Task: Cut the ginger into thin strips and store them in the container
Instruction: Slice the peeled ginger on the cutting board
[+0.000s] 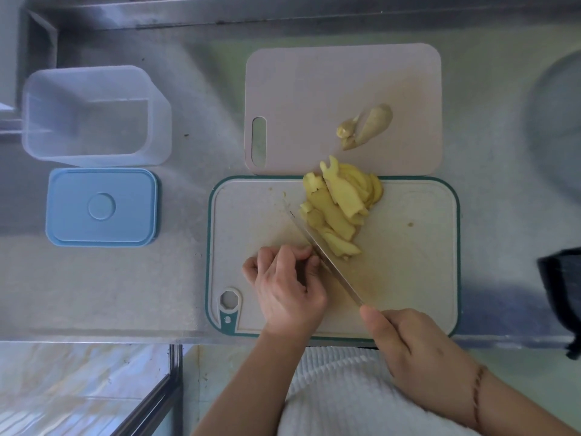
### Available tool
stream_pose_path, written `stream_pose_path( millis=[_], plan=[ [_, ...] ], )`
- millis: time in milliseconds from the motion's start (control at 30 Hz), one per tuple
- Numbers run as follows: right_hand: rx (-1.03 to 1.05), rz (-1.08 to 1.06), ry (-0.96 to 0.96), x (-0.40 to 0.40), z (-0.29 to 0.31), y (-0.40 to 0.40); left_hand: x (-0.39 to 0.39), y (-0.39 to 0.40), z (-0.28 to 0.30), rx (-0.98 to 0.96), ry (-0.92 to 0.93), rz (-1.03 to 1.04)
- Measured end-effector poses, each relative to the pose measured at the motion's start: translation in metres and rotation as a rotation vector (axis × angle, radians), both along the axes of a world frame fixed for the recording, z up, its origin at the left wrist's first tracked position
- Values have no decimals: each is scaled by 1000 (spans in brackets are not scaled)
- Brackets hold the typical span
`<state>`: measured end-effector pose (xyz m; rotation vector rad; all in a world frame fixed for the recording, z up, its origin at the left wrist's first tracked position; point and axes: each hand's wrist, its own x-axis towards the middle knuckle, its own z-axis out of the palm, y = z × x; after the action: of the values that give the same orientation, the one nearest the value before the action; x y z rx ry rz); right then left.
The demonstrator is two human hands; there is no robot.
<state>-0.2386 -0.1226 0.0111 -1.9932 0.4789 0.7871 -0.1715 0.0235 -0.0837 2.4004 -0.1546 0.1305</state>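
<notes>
A pile of yellow ginger slices [341, 206] lies on the green-rimmed cutting board [418, 256]. My right hand [415, 344] grips the handle of a knife [323, 256], whose blade runs diagonally along the left edge of the slices. My left hand [286, 284] sits curled on the board just left of the blade, fingertips against it; whether it holds a ginger piece is hidden. The clear container [94, 114] stands open at the far left with its blue lid [100, 207] lying in front of it.
A pink cutting board [314, 89] lies behind the green-rimmed one and carries unpeeled ginger scraps [366, 125]. A round steel object [556, 130] shows at the right edge, a dark object [562, 294] below it. The counter's front edge runs just under the board.
</notes>
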Motion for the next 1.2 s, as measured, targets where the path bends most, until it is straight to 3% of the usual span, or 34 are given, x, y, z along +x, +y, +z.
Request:
stream_pose_path(
  millis=[300, 600, 833, 1200],
  plan=[
    [2, -10, -116, 51, -28, 13, -1, -2, 0, -14, -12, 7],
    [112, -87, -47, 40, -13, -4, -1, 0, 1, -37, -9, -6],
    [-7, -17, -52, 6, 4, -7, -2, 0, -2, -29, -15, 11],
    [-3, -49, -100, 2, 8, -1, -2, -1, 0, -35, -14, 7]
  ],
)
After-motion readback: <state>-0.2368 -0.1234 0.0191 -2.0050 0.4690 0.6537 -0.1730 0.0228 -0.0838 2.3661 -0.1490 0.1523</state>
